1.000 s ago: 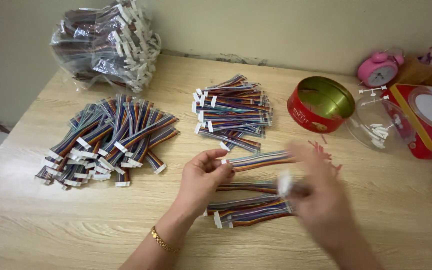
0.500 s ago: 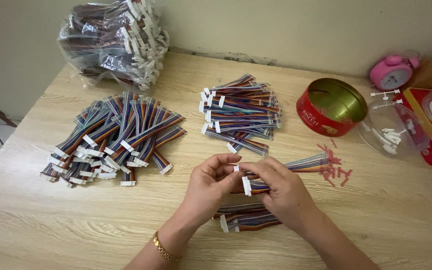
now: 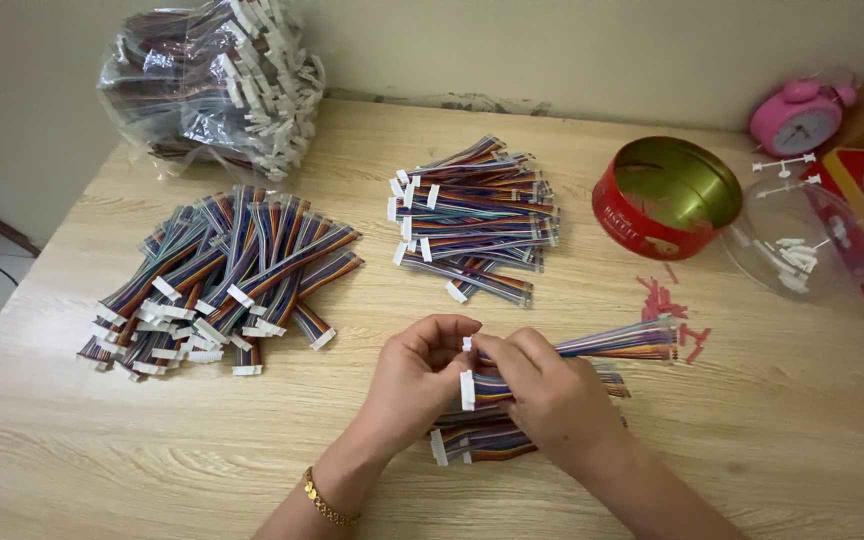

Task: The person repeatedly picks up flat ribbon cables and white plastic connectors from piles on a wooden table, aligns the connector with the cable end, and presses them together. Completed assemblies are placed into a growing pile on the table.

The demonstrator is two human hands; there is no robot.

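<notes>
My left hand (image 3: 415,380) and my right hand (image 3: 549,392) meet above the wooden table (image 3: 752,430), both pinching the white connector end of a rainbow ribbon cable (image 3: 617,342) that stretches off to the right. A second cable with a white plug shows just under my fingers. Beneath my hands lies a small pile of similar cables (image 3: 472,440). A gold bracelet (image 3: 324,500) circles my left wrist.
A large fan of cables (image 3: 217,285) lies at the left and a stacked bundle (image 3: 472,215) at centre back. A clear bag of cables (image 3: 212,80) sits back left. A red round tin (image 3: 667,195), clear lid with white pieces (image 3: 797,250), pink alarm clock (image 3: 797,115) and small red bits (image 3: 667,300) are at right.
My right hand has come in from the right and settled against my left hand. Both now hold the cable's connector end still, close to my body.
</notes>
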